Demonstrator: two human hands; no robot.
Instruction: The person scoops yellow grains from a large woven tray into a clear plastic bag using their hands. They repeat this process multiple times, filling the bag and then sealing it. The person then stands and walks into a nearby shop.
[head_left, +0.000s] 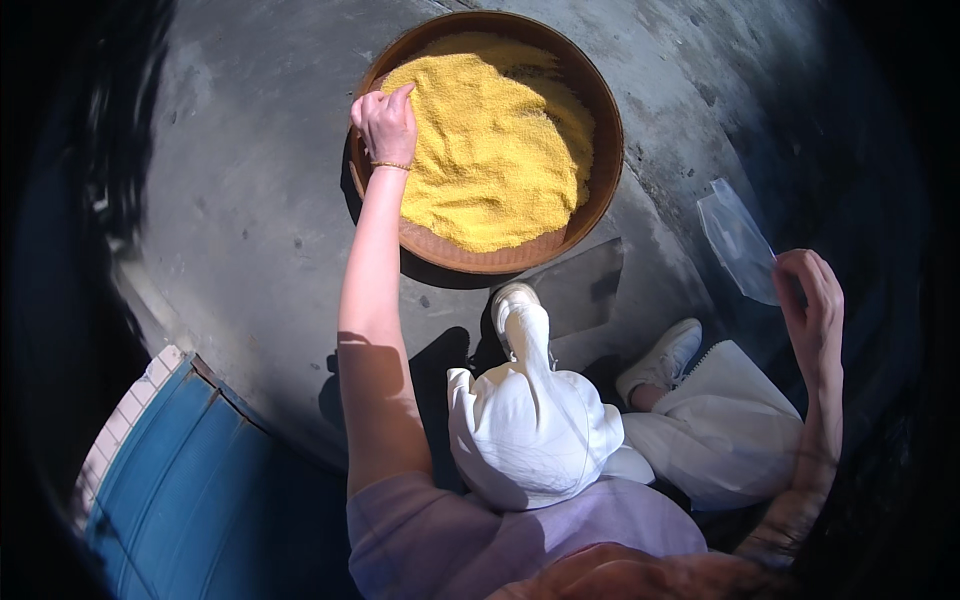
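My left hand (386, 126) is over the left side of a round, shallow brown tray (495, 262), its fingers curled down and its thumb towards the middle. Whether it holds some grain or touches the rim is hidden beneath the hand. Fine yellow grain (487, 150), like millet, is spread in a rippled layer over most of the tray, and bare bottom shows along the near edge. Out to the right, away from the tray, my right hand (814, 296) pinches a clear plastic bag (735, 240) by one edge. The bag hangs flat and looks empty.
The tray rests on a grey concrete floor (247, 187) with a seam at its right. My white shoes (667, 356) and white trousers (532, 442) are just below it. A blue ribbed panel (172, 465) edged with pale tiles (124, 435) stands at lower left.
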